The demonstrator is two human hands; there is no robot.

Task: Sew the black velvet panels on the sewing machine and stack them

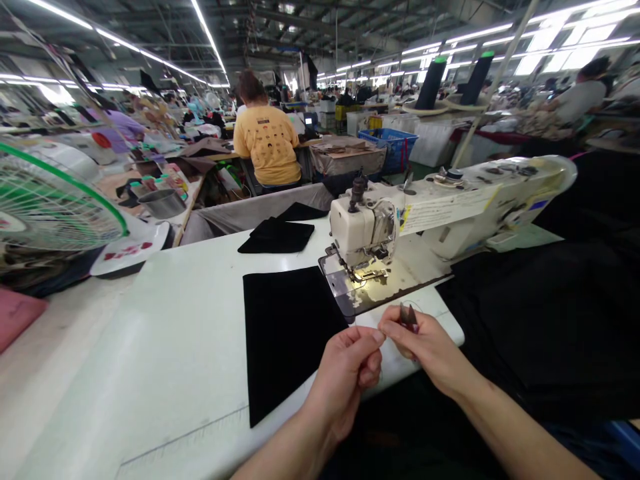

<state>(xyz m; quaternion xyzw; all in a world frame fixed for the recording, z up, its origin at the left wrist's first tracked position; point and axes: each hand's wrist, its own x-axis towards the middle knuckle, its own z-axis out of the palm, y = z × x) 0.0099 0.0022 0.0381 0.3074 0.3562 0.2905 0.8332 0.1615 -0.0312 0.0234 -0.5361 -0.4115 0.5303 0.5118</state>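
My left hand [353,363] and my right hand [425,343] meet fingertip to fingertip in front of the sewing machine [370,230]. The left thumb and index finger pinch a thin thread. Small thread snips [409,318] sit in my right hand, blades pointing up, while its thumb and index finger are pressed together beside the left fingertips. Under the lit needle area lies a worn metal plate. A black fabric panel [287,333] lies flat on the white table [190,320], left of my hands. Smaller black pieces [277,235] are stacked behind it.
A green-rimmed fan [60,200] stands at the left, near a metal pot [163,203]. Black fabric [545,320] is heaped at the right. Beyond the table sits a person in a yellow shirt [267,143], with a blue basket [393,143] to the right.
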